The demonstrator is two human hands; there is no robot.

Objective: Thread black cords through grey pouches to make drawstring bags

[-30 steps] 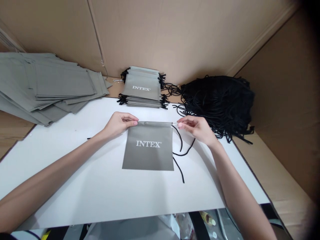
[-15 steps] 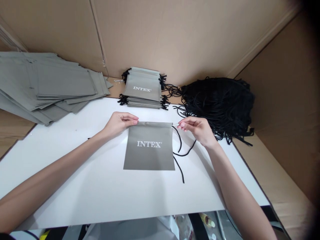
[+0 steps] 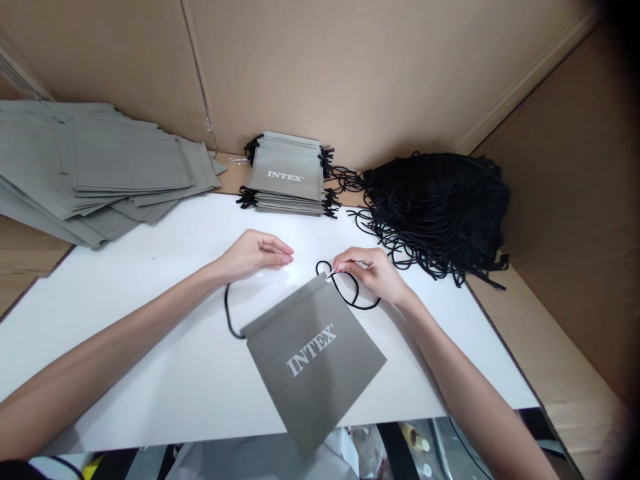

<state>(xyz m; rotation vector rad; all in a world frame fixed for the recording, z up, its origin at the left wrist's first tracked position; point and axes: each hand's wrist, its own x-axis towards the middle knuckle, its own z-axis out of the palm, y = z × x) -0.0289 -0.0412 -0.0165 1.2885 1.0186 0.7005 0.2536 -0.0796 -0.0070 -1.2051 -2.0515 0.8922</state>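
A grey drawstring bag (image 3: 320,363) printed INTEX lies turned at an angle, its lower corner reaching past the table's front edge. My right hand (image 3: 367,270) is closed in a pinch on a thin, pale, needle-like rod (image 3: 330,274) at the bag's top corner. Black cord (image 3: 367,308) loops around that corner and under the right fingers. Left of the bag, my left hand (image 3: 257,257) is raised off the fabric, fingers stretched and thumb apart, with nothing visible in it. Another length of black cord (image 3: 227,310) runs from the bag's left corner up behind the left wrist.
Flat grey bags (image 3: 130,157) are heaped at the back left. A stack of corded INTEX bags (image 3: 285,167) stands at the back middle, with a thin metal wire (image 3: 239,160) beside it. A pile of black cords (image 3: 440,213) lies back right. Cardboard walls (image 3: 325,73) enclose the white table (image 3: 165,373).
The bag has swung from square to slanted, its lower part moving toward me. My left hand has let go of its top edge. Cord now shows at the left corner.
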